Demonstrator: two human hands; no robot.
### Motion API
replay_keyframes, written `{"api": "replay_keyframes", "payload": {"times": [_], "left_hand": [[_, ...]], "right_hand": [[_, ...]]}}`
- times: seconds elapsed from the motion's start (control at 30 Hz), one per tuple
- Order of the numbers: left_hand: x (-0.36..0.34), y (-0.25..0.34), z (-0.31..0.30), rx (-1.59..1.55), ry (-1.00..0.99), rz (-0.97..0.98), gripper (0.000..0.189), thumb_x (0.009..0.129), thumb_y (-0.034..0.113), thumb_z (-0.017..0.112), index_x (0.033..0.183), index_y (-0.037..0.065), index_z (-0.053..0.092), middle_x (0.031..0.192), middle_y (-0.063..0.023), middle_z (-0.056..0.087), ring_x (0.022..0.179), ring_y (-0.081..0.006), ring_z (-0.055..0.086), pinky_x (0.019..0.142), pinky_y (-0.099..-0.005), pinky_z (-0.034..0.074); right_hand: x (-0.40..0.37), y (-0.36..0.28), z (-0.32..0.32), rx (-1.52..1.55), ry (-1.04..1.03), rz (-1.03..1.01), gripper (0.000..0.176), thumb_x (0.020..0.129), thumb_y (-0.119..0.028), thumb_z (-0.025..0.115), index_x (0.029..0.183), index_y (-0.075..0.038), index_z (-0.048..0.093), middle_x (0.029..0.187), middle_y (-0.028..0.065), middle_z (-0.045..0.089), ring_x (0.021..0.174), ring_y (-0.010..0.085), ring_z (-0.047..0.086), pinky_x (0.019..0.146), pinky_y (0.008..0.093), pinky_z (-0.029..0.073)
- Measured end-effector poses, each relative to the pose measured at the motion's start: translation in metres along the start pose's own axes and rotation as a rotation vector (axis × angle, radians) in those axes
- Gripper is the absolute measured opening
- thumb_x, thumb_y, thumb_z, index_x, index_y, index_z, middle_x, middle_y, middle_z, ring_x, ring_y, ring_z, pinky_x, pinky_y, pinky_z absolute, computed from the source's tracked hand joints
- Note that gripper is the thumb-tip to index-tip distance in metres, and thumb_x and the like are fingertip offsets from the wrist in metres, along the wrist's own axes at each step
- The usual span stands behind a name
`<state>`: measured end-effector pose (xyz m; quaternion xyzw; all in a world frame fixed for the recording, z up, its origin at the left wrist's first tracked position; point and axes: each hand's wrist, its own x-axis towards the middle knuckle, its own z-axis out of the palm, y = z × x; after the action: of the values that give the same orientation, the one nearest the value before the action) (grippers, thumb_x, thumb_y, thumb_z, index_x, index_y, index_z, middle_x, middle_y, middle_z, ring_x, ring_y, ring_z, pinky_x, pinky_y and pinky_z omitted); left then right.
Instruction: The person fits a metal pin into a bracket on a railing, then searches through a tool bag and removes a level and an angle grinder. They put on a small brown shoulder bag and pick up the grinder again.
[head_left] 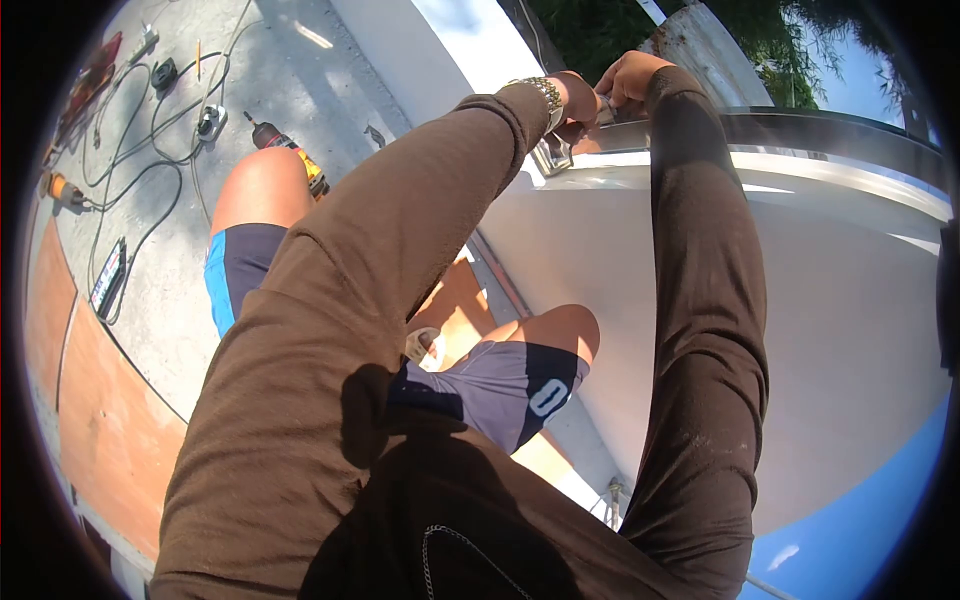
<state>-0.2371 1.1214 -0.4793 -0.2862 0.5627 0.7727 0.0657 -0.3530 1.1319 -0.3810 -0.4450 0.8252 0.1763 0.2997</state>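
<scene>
The person reaches with both arms to the near end of a dark, shiny strip (820,130) that runs along the top of a curved white panel (640,235). The left hand (576,100), with a metal watch (546,98) at its wrist, is just above a shiny metal fitting (553,157) at that end; its fingers lie in shade, and whether they grip anything cannot be told. The right hand (634,78) is close beside it, fingers curled downward, but what they pinch, if anything, is too small to make out. The work in hand seems to be close handling at the strip's end, and it likely goes best with one hand bracing the fitting and the other making small, controlled movements. Both arms reach well away from the body, so a steady seat and light pressure matter more than force. Strip and fitting edges may be sharp, so fingertips belong clear of them. The drill (275,140) lies on the concrete floor (345,100), well apart from the hands.
</scene>
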Motion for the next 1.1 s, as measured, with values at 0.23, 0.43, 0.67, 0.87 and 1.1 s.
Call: {"api": "replay_keyframes", "payload": {"times": [0.23, 0.43, 0.67, 0.87, 1.1], "left_hand": [[-0.008, 0.004, 0.003, 0.226, 0.064, 0.080, 0.025, 0.095, 0.020, 0.067, 0.084, -0.002, 0.065, 0.064, -0.0090, 0.061, 0.049, -0.0190, 0.057, 0.046, -0.0337, 0.046], [0.011, -0.008, 0.007, 0.556, 0.289, 0.211, 0.035, 0.092, 0.029, 0.069, 0.074, -0.001, 0.065, 0.065, -0.0087, 0.062, 0.048, -0.0183, 0.055, 0.046, -0.0345, 0.047], [0.000, -0.004, 0.001, -0.052, 0.177, 0.111, 0.023, 0.093, 0.019, 0.062, 0.090, -0.003, 0.070, 0.072, -0.0077, 0.060, 0.055, -0.0183, 0.055, 0.050, -0.0384, 0.054], [-0.003, 0.002, 0.002, 0.312, 0.245, 0.107, 0.017, 0.091, 0.012, 0.066, 0.093, -0.005, 0.068, 0.078, -0.0104, 0.066, 0.057, -0.0196, 0.062, 0.051, -0.0333, 0.057], [-0.004, 0.008, 0.002, 0.421, 0.195, 0.108, 0.022, 0.093, 0.018, 0.067, 0.089, -0.003, 0.065, 0.074, -0.0084, 0.066, 0.052, -0.0168, 0.060, 0.048, -0.0314, 0.053]], "right_hand": [[-0.002, -0.003, -0.001, -0.104, -0.003, -0.020, 0.037, 0.079, 0.006, 0.065, 0.113, -0.005, 0.076, 0.097, 0.0138, 0.075, 0.081, 0.0210, 0.072, 0.070, 0.0355, 0.059], [0.004, 0.003, 0.003, -0.017, 0.010, 0.008, 0.036, 0.080, 0.007, 0.064, 0.112, -0.006, 0.076, 0.097, 0.0140, 0.075, 0.080, 0.0222, 0.073, 0.071, 0.0359, 0.060], [-0.001, 0.001, 0.001, -0.064, 0.023, -0.016, 0.035, 0.078, 0.005, 0.066, 0.110, -0.006, 0.077, 0.095, 0.0135, 0.075, 0.080, 0.0218, 0.073, 0.071, 0.0363, 0.060], [0.003, 0.003, 0.001, -0.057, 0.031, -0.022, 0.036, 0.076, 0.004, 0.066, 0.109, -0.007, 0.077, 0.095, 0.0129, 0.075, 0.080, 0.0212, 0.073, 0.071, 0.0359, 0.060], [0.000, 0.001, -0.001, -0.100, 0.024, -0.052, 0.039, 0.076, 0.004, 0.065, 0.111, -0.008, 0.077, 0.095, 0.0121, 0.075, 0.080, 0.0208, 0.073, 0.071, 0.0368, 0.060]]}}
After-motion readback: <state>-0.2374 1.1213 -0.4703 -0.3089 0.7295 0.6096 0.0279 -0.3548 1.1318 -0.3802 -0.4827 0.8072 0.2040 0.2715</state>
